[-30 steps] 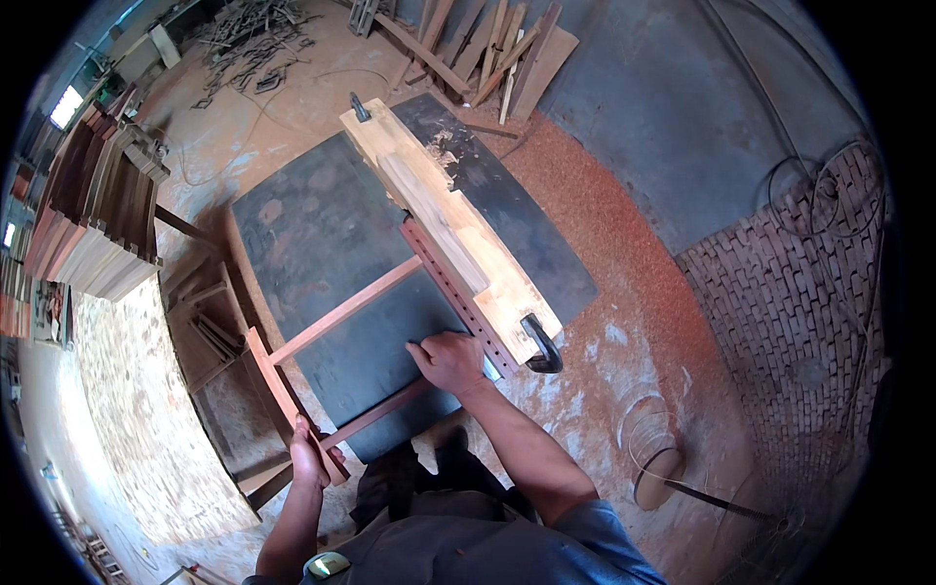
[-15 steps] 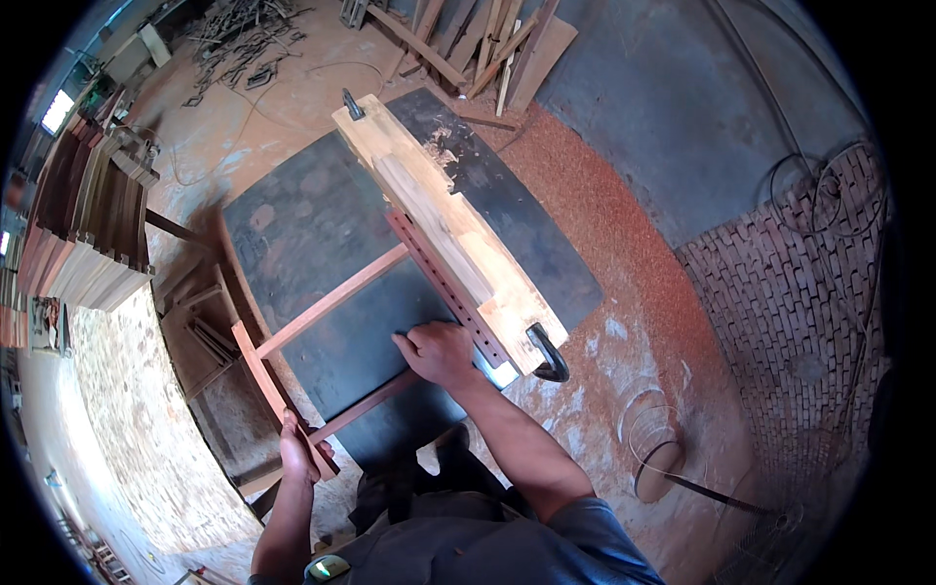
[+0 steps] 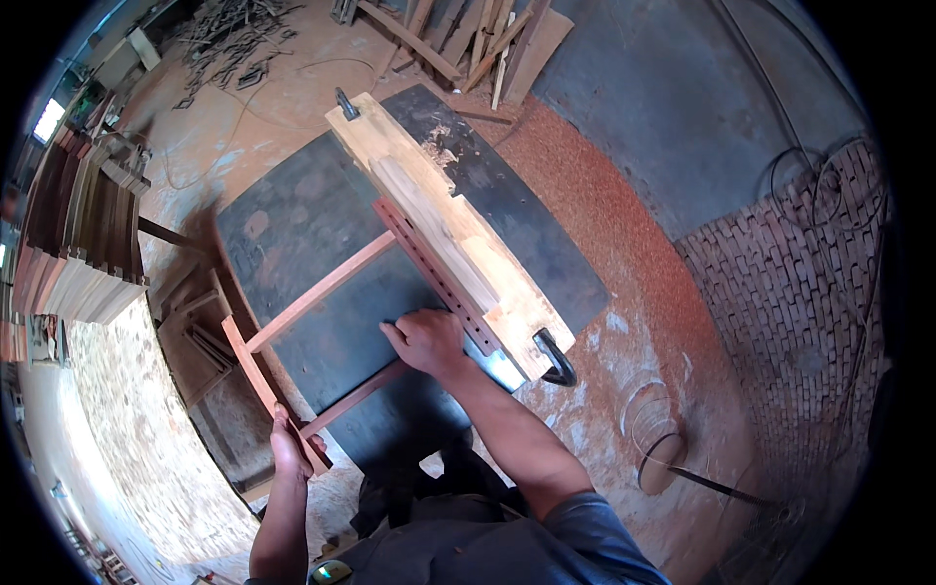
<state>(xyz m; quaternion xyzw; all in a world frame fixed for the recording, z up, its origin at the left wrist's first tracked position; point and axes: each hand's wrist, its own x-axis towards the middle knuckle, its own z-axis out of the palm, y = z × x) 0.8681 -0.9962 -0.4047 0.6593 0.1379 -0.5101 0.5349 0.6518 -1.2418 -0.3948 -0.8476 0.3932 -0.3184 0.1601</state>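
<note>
A reddish wooden frame (image 3: 323, 292), made of two long rails joined by two crosspieces, lies over the dark tabletop. Its right rail (image 3: 436, 275), with a row of dark holes, rests along the edge of a pale wooden board (image 3: 478, 255). My left hand (image 3: 292, 445) is closed round the near end of the left rail (image 3: 250, 363). My right hand (image 3: 429, 341) is closed at the right end of the near crosspiece (image 3: 356, 398), by the holed rail; its fingertips are hidden underneath. Black clamps (image 3: 554, 358) sit at both ends of the board.
The dark table (image 3: 292, 205) has wood shavings (image 3: 441, 151) beyond the board. Stacked wooden parts (image 3: 93, 229) stand at the left. Loose planks (image 3: 468, 49) lean at the back. Sawdust covers the floor at right, near a round disc (image 3: 662, 461) and a brick surface (image 3: 780, 302).
The frame has slid a little away from me along the board, both hands moving with it and keeping their hold. The whole view has shifted slightly.
</note>
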